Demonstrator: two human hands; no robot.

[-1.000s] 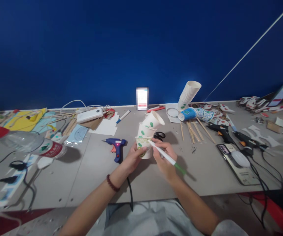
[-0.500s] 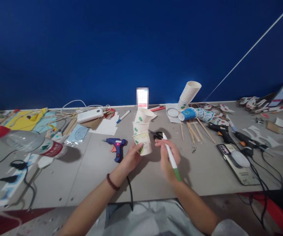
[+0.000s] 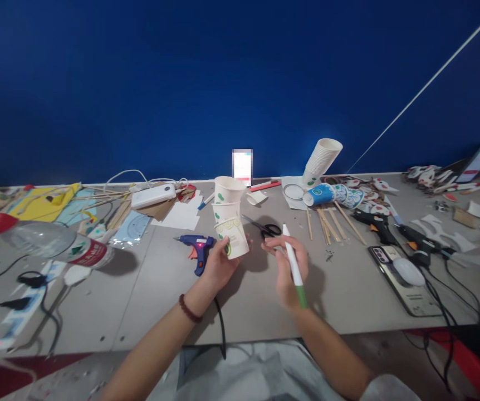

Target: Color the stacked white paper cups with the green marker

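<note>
My left hand (image 3: pixel 220 263) is closed around the lowest of three joined paper cups (image 3: pixel 230 236), white with green leaf marks, which lean slightly left above the table. In my right hand (image 3: pixel 292 264) is a white marker with a green end (image 3: pixel 293 264), its tip pointing up and away from me. A gap separates the marker from the cups. Behind my right hand lies a pair of black-handled scissors (image 3: pixel 270 229). Left of the cups rests a blue glue gun (image 3: pixel 198 248) with a lit red light.
Back right stand stacked paper cups (image 3: pixel 322 159) and blue-patterned cups on wooden sticks (image 3: pixel 321 194). A phone (image 3: pixel 402 278) and black glue guns (image 3: pixel 376 223) lie at the right. At the left are a plastic bottle (image 3: pixel 60 242), a power strip (image 3: pixel 31 312) and a white box (image 3: pixel 153 196).
My left hand has moved the cups a little to the left and tilted them, uncovering more of the scissors. My right hand has shifted slightly, still with the marker.
</note>
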